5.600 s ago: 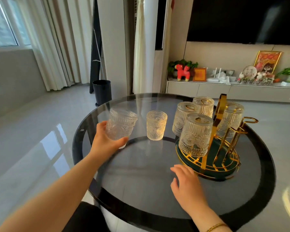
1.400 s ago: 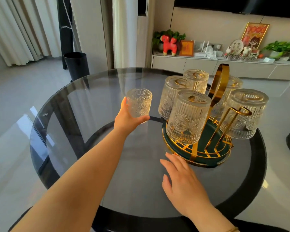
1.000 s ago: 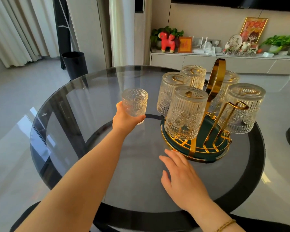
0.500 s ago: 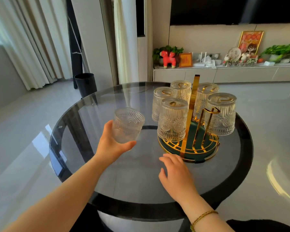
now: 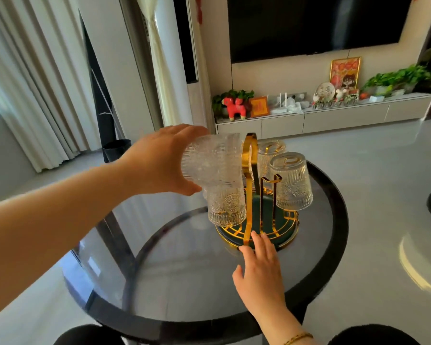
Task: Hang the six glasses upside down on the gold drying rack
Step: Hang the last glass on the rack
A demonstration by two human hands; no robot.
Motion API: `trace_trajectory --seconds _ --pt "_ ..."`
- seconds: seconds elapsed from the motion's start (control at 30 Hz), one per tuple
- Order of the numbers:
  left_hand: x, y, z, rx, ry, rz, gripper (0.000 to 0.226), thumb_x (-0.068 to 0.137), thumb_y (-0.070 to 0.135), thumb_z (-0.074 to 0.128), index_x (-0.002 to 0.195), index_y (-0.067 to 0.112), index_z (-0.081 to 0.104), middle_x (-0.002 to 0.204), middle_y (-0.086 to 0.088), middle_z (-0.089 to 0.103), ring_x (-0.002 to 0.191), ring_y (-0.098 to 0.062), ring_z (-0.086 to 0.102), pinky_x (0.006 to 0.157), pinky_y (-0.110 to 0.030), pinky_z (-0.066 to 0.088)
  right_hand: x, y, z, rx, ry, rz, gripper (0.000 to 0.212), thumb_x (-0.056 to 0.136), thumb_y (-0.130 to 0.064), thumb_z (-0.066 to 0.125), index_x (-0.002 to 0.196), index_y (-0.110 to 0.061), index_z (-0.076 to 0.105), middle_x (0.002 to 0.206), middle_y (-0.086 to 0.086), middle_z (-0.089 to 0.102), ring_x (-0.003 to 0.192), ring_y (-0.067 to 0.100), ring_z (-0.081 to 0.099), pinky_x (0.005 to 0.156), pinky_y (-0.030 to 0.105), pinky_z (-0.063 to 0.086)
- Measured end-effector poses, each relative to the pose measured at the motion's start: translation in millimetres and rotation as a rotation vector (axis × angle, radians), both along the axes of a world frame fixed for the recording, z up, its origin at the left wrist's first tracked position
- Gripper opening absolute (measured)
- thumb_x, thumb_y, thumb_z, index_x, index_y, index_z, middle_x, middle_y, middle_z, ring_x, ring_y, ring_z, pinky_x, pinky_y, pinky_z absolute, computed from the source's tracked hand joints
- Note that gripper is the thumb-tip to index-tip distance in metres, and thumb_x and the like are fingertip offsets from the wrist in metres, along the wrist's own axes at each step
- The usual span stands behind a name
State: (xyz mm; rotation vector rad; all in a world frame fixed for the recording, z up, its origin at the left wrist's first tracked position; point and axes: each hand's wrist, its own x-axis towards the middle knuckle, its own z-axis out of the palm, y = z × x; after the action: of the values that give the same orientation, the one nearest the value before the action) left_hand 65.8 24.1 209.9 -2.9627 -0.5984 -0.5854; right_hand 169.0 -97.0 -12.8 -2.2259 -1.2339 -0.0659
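Note:
The gold drying rack point(image 5: 251, 155) with its green base stands on the round glass table point(image 5: 184, 282). Several clear embossed glasses hang upside down on it, among them one at the front left point(image 5: 226, 207) and one at the right point(image 5: 292, 181). My left hand point(image 5: 159, 160) grips another glass point(image 5: 210, 161), tipped on its side and blurred, level with the rack's top handle on its left side. One gold prong point(image 5: 271, 181) at the front stands bare. My right hand point(image 5: 260, 267) lies flat on the table, fingertips touching the rack's base rim.
A black bin point(image 5: 116, 150) stands on the floor beyond the table. A low cabinet point(image 5: 334, 117) along the far wall carries a red toy, frames and plants, under a dark screen. Curtains hang at the left.
My left hand has lifted the glass off the table, carried it right and up to the rack's handle, and tipped it sideways. My right hand has slid forward to the rack's base.

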Motion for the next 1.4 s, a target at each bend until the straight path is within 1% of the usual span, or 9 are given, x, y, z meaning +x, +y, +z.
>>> trace_trajectory --seconds 0.13,0.3,0.37,0.43,0.5,0.63,1.13,1.3,1.4 --pt "31.3 -16.6 22.6 0.255 0.198 -0.088 0.089 0.055 0.036 0.079 0.129 0.029 0.031 0.13 -0.001 0.05 0.12 -0.025 0.044 0.095 -0.044 0.04 2.2 -0.9 -2.2 0.011 -0.02 0.001 0.033 0.089 -0.02 0.051 0.12 -0.012 0.049 0.15 0.011 0.024 0.14 0.029 0.01 0.113 0.042 0.01" --pt "72.9 -30.7 35.2 0.55 0.454 -0.147 0.092 0.06 0.036 0.075 0.134 0.028 0.021 0.139 -0.001 0.04 0.126 -0.025 0.035 0.098 -0.042 0.038 -0.1 -4.3 5.8 0.046 -0.061 -0.04 0.04 0.044 -0.015 0.089 0.079 -0.009 0.069 0.106 0.018 0.069 0.102 0.038 0.062 0.081 0.047 0.051" --pt "85.8 -34.9 35.7 0.609 0.531 -0.152 0.092 0.061 0.035 0.075 0.134 0.026 0.019 0.138 -0.002 0.04 0.126 -0.025 0.034 0.099 -0.043 0.038 0.3 -4.9 4.1 0.055 -0.02 -0.011 0.035 0.059 -0.015 0.082 0.089 -0.007 0.067 0.121 0.02 0.06 0.116 0.039 0.051 0.095 0.047 0.041" --pt "96.3 -38.4 33.5 0.672 0.605 -0.16 0.092 0.062 0.035 0.074 0.134 0.025 0.018 0.137 -0.003 0.041 0.125 -0.026 0.036 0.099 -0.044 0.041 2.3 -3.7 -2.2 0.101 0.018 0.043 0.029 0.084 -0.017 0.059 0.11 -0.007 0.056 0.145 0.016 0.033 0.137 0.034 0.019 0.11 0.039 0.012" --pt "105.0 -41.3 29.6 0.706 0.659 -0.173 0.091 0.063 0.034 0.073 0.134 0.024 0.018 0.135 -0.004 0.042 0.122 -0.027 0.037 0.097 -0.045 0.042 4.8 -3.1 -6.8 0.11 0.007 0.077 0.029 0.091 -0.019 0.045 0.118 -0.011 0.048 0.152 0.01 0.016 0.141 0.026 0.0 0.108 0.031 -0.005" --pt "119.6 -46.8 19.3 0.735 0.735 -0.194 0.088 0.064 0.03 0.072 0.132 0.02 0.018 0.133 -0.007 0.044 0.119 -0.028 0.04 0.094 -0.045 0.044 5.3 -3.2 -5.2 0.117 0.03 0.104 0.026 0.092 -0.02 0.041 0.117 -0.013 0.046 0.154 0.007 0.008 0.141 0.023 -0.007 0.106 0.028 -0.011" --pt "142.3 -49.2 -15.4 0.582 0.878 -0.285 0.085 0.067 0.026 0.072 0.133 0.028 0.02 0.142 -0.007 0.022 0.127 -0.029 0.029 0.094 -0.04 0.043 6.8 -3.6 -6.5 0.142 0.088 0.119 0.024 0.091 -0.017 0.043 0.114 -0.011 0.047 0.154 0.008 0.007 0.14 0.023 -0.009 0.107 0.028 -0.008" --pt "141.4 -42.0 -22.9 0.284 0.758 -0.272 0.088 0.059 0.026 0.078 0.13 0.026 0.026 0.139 -0.005 0.028 0.122 -0.027 0.036 0.094 -0.04 0.042 6.7 -3.9 -5.5 0.143 0.102 0.115 0.023 0.09 -0.016 0.045 0.111 -0.01 0.05 0.153 0.009 0.012 0.14 0.024 -0.004 0.114 0.034 0.002" --pt "139.2 -37.1 -26.6 0.036 0.627 -0.247 0.087 0.055 0.024 0.08 0.125 0.025 0.028 0.131 -0.003 0.041 0.096 -0.016 0.047 0.075 -0.027 0.041 6.5 -3.8 -5.1 0.132 0.108 0.116 0.023 0.09 -0.016 0.045 0.112 -0.01 0.05 0.153 0.009 0.012 0.14 0.024 -0.004 0.114 0.035 0.002"
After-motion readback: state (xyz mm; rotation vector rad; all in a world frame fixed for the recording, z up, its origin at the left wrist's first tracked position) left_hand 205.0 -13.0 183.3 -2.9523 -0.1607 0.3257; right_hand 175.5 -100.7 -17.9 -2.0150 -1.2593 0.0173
